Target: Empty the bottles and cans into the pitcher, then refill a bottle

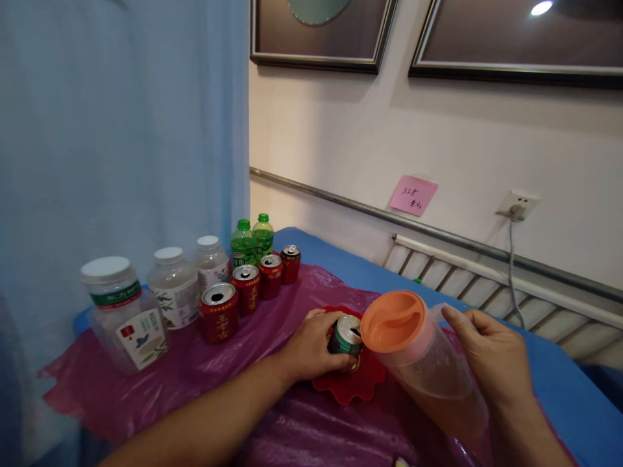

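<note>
My left hand [318, 347] is wrapped round a green drink can [348, 334] with an opened silver top. Beneath the can lies a red scalloped mat [348, 388]. My right hand [494, 353] grips the handle of a clear plastic pitcher [433, 376], which has an orange lid [393, 321]. The pitcher is tilted to the left, with its lid end close beside the can's top. Cloudy liquid sits in the pitcher's lower part. Whether any liquid is flowing into the can, I cannot tell.
At left stand several red cans [219, 314], clear jars with white lids [119, 324] and two green-capped bottles [243, 245]. Purple plastic sheeting [233, 402] covers part of the blue surface [335, 256]. A radiator [448, 279] and a plugged-in cord [511, 272] are along the wall.
</note>
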The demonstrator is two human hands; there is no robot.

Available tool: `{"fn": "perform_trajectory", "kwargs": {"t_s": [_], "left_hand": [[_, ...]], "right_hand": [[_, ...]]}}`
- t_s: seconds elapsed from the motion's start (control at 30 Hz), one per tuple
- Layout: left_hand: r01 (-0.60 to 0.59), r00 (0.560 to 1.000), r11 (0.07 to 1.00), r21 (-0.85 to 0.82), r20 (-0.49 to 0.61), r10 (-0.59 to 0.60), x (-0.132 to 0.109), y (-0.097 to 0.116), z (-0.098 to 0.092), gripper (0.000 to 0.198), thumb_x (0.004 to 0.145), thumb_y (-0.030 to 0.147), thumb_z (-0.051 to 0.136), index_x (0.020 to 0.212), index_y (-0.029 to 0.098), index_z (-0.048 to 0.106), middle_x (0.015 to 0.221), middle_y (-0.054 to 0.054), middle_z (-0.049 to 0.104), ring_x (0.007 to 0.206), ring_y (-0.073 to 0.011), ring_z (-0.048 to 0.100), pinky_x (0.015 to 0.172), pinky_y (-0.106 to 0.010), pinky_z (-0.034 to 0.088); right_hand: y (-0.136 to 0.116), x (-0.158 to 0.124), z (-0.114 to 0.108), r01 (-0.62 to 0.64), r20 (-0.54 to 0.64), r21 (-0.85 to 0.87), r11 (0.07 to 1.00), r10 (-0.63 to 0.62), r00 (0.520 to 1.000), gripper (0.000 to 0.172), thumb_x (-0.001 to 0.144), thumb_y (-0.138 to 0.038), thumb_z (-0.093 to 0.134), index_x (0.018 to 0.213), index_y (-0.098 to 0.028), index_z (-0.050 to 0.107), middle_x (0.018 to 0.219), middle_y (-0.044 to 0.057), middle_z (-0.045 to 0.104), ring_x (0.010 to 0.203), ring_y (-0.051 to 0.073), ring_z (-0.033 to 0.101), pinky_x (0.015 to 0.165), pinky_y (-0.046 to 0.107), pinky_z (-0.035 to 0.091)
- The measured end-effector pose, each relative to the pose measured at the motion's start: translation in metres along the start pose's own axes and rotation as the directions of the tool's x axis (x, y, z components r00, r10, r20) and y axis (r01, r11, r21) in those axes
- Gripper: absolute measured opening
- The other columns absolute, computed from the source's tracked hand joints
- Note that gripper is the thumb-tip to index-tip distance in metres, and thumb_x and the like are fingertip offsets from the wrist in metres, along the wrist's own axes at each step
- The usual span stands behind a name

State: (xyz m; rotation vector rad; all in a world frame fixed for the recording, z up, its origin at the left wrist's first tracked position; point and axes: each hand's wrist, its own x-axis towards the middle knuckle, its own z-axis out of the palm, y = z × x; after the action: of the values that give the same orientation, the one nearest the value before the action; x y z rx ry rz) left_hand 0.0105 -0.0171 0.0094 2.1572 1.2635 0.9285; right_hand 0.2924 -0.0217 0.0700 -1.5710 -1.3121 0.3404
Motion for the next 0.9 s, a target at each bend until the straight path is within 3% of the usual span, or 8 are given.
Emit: {"fn": "perform_trajectory", "kwargs": {"t_s": [0.9], "left_hand": [[0.0, 1.0, 1.0, 0.002, -0.007, 0.001, -0.0004, 0.0013, -0.0009, 0.058, 0.062, 0.031, 0.086, 0.116, 0.031, 0.066, 0.113, 0.003, 0.074, 0.104, -0.0251, 0.064, 0.106, -0.04, 0.036]], "right_hand": [[0.0007, -0.001, 0.0002, 0.004, 0.0, 0.033, 0.999, -0.004, 1.0, 0.053, 0.071, -0.066, 0.067, 0.052, -0.022, 0.044, 0.051, -0.005, 0.036, 0.052, 0.012, 0.035, 0.047, 0.025, 0.029]]}}
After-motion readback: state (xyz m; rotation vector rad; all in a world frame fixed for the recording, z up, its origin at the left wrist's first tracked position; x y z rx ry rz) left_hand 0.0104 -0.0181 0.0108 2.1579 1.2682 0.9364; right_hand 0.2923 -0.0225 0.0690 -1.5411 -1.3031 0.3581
